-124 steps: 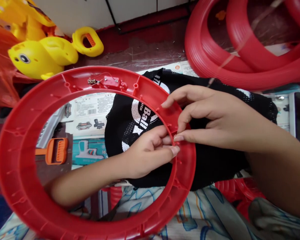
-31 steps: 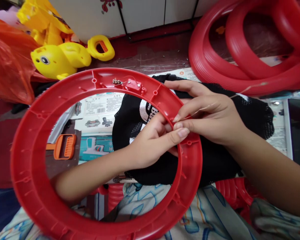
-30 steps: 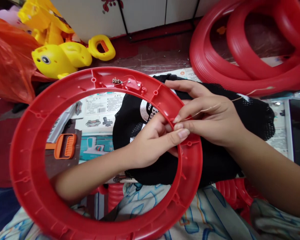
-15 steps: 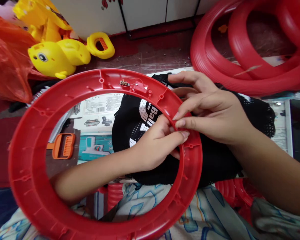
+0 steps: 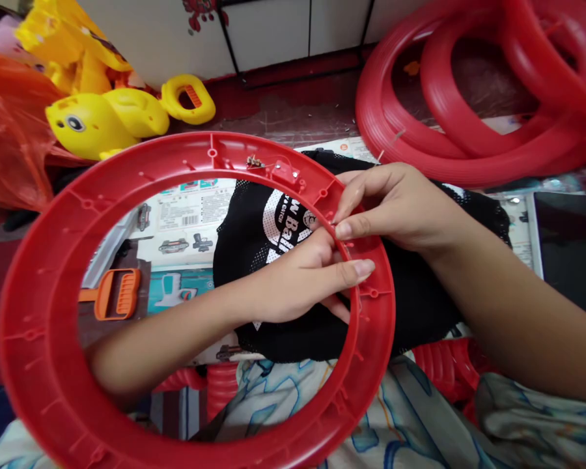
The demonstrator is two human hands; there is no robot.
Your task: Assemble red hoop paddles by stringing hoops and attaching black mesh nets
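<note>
A large red plastic ring (image 5: 34, 273) with a hollow, ribbed inside faces me, tilted. My left hand (image 5: 317, 273) reaches through its opening and is closed around the right part of the inner rim, thumb over the edge. My right hand (image 5: 390, 205) is closed in a pinch inside the channel just above the left thumb; whatever lies between its fingertips is too small to make out. In the channel near the top sit a small red part with two metal contacts (image 5: 286, 172) and a little twist of bare wire (image 5: 254, 161), with a thin wire running by them.
Beneath the ring lies black mesh cloth (image 5: 293, 339) with white print, on printed cardboard (image 5: 190, 215). An orange handle (image 5: 117, 294) is at left, yellow duck-shaped toys (image 5: 97, 124) at upper left, more red rings (image 5: 449, 150) at upper right, and a dark flat panel (image 5: 571, 247) at right.
The view has shifted slightly, and the ring sits a bit further left. My right hand's fingers have moved a little up along the channel, away from my left thumb.
</note>
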